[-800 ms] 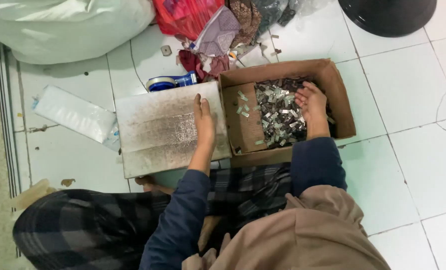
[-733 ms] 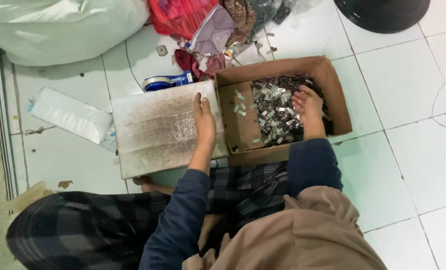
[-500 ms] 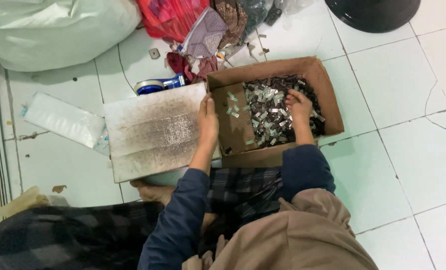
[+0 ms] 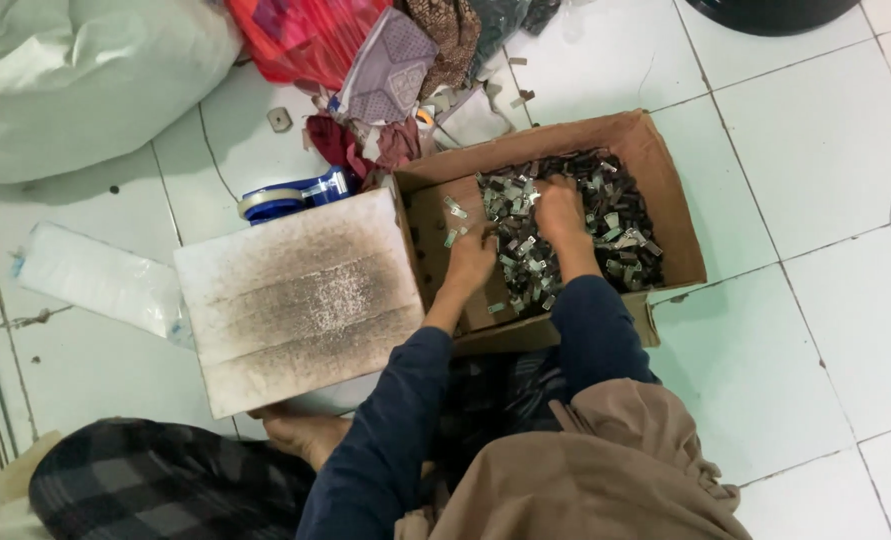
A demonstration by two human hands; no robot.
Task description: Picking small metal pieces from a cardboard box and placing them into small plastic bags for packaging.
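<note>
A brown cardboard box (image 4: 665, 170) sits open on the tiled floor, holding a heap of several small metal pieces (image 4: 615, 215). My left hand (image 4: 470, 262) rests inside the box on its bare left part, fingers among loose pieces. My right hand (image 4: 558, 210) is pressed into the heap, fingers spread and partly buried. Whether either hand grips any pieces is hidden. A white, soot-stained slab (image 4: 300, 300) lies flat just left of the box.
A blue tape dispenser (image 4: 295, 195) lies behind the slab. Crumpled cloths and a red bag (image 4: 365, 60) lie beyond the box, a large pale sack (image 4: 75, 80) at far left. A clear plastic bag (image 4: 95, 280) lies left. A bare foot (image 4: 300, 435) is under the slab's edge.
My left hand left the white slab and moved right into the box. My right hand shifted from the box's right side toward the heap's middle. The view drew closer.
</note>
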